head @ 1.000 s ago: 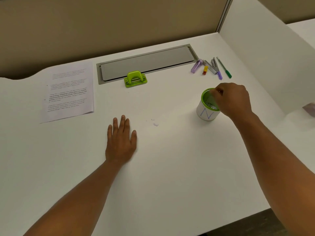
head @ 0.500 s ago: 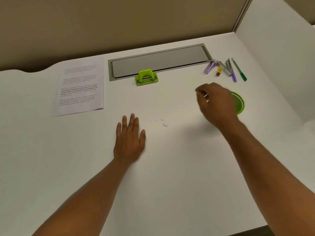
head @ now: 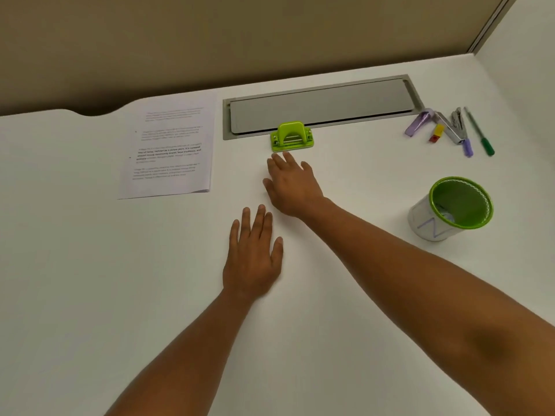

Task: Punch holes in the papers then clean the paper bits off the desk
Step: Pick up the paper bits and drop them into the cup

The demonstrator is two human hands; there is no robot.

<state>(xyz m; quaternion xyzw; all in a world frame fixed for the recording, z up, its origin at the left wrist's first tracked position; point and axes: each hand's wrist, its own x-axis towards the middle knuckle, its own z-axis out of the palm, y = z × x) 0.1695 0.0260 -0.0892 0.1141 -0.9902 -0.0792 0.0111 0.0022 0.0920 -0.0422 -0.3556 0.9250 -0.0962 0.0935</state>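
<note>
A stack of printed papers (head: 169, 148) lies flat at the far left of the white desk (head: 90, 295). The green hole punch (head: 292, 136) stands at the front edge of the grey cable hatch. My right hand (head: 292, 184) lies palm down on the desk just in front of the punch, fingers spread, over the spot where the paper bits were; the bits are hidden. Flat on the desk nearer to me rests my left hand (head: 253, 253), fingers apart and holding nothing. A green-rimmed cup (head: 450, 210) with paper scraps inside stands at the right.
A grey cable hatch (head: 321, 105) is set into the desk at the back. A purple stapler, a staple remover, a red-yellow clip and a green pen (head: 479, 132) lie at the far right. A beige partition runs behind, a white divider (head: 522, 55) on the right.
My right hand has left the cup and swept left across the desk to the spot in front of the hole punch. My left hand has stayed flat. The camera has shifted left.
</note>
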